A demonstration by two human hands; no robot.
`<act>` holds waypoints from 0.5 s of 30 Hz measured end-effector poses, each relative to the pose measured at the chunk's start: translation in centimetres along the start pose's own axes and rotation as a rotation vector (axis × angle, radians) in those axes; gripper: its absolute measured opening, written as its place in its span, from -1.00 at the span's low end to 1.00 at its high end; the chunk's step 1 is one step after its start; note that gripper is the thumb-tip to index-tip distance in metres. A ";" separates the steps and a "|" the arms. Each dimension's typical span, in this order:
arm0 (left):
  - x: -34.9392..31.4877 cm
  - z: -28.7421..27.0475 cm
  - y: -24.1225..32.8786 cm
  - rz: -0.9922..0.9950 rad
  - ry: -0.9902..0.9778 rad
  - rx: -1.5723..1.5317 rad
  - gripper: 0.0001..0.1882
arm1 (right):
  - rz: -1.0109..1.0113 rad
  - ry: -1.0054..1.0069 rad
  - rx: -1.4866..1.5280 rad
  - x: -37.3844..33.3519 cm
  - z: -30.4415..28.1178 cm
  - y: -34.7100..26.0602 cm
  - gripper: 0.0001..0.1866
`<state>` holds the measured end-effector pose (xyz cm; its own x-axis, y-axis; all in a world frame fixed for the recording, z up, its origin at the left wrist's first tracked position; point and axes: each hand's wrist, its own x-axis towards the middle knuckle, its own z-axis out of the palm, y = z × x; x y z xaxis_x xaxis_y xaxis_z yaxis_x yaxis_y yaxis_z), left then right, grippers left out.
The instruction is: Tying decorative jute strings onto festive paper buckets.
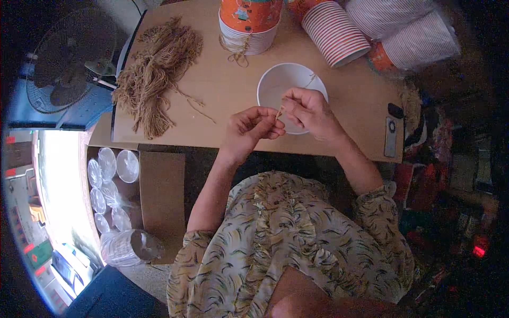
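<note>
Over the near rim of a white paper bucket (273,79), my two hands meet with fingers pinched. My left hand (249,127) grips a thin piece of tan twine (279,113) between thumb and fingers. The same twine runs up into the pinch of my right hand (313,114), which partly hides the bucket. Another bit of twine (312,79) shows at the bucket's far right side. A large bundle of tan twine strands (154,74) lies on the table at the left, with a few loose ends trailing toward the bucket.
At the back of the table (222,79) stands a stack of orange and white buckets (249,32) with twine loops. Striped bucket stacks (336,34) lie back right, some in plastic. A grey device (391,135) rests near the right edge. Below left, a carton (161,201) holds wrapped cups.
</note>
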<state>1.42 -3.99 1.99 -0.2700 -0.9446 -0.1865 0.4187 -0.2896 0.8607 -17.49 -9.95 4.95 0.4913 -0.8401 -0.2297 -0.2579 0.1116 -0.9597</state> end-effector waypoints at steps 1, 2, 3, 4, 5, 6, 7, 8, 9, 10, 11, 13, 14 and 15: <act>0.0 0.0 0.1 0.003 -0.003 0.001 -0.77 | -0.046 0.035 -0.001 0.1 0.2 0.1 -0.84; 0.0 -0.1 0.1 0.004 -0.002 0.021 -0.77 | -0.093 0.066 -0.001 0.2 0.3 0.1 -0.84; -0.1 -0.1 0.1 0.006 -0.003 0.041 -0.78 | -0.097 0.064 -0.002 0.2 0.4 0.1 -0.84; -0.1 -0.2 0.0 0.011 -0.002 0.044 -0.78 | -0.095 0.063 -0.018 0.2 0.4 0.1 -0.83; 0.0 -0.3 -0.2 0.025 0.003 0.015 -0.78 | -0.095 0.064 -0.035 0.2 0.4 0.0 -0.83; 0.0 -0.3 -0.2 0.040 0.008 -0.013 -0.77 | -0.104 0.067 -0.037 0.3 0.2 0.0 -0.83; 0.1 -0.2 0.0 0.046 0.004 -0.006 -0.77 | -0.120 0.030 -0.039 0.3 0.1 0.0 -0.82; 0.2 0.0 0.2 0.052 -0.001 0.056 -0.77 | -0.134 -0.002 -0.040 0.2 -0.1 -0.1 -0.81; 0.3 0.2 0.4 0.057 -0.007 0.119 -0.76 | -0.142 0.009 -0.039 0.2 -0.2 -0.4 -0.81; 0.4 0.3 0.5 0.060 -0.018 0.128 -0.76 | -0.148 -0.039 -0.052 0.3 -0.4 -0.6 -0.84; 0.5 0.3 0.4 0.073 0.015 0.178 -0.78 | -0.155 -0.087 -0.063 0.3 -0.5 -0.8 -0.87; 0.6 0.2 0.4 0.087 0.037 0.237 -0.79 | -0.214 -0.105 -0.052 0.2 -0.5 -1.1 -0.88; 0.6 0.2 0.4 0.108 0.050 0.241 -0.81 | -0.264 -0.136 -0.045 0.1 -0.6 -1.3 -0.89; 0.5 0.2 0.6 0.129 0.063 0.244 -0.82 | -0.270 -0.126 -0.043 -0.2 -1.0 -1.7 -0.89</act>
<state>1.37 -4.65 2.48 -0.1702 -0.9813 -0.0904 0.2230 -0.1277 0.9664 -17.97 -10.54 6.75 0.6458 -0.7634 0.0116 -0.1375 -0.1312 -0.9818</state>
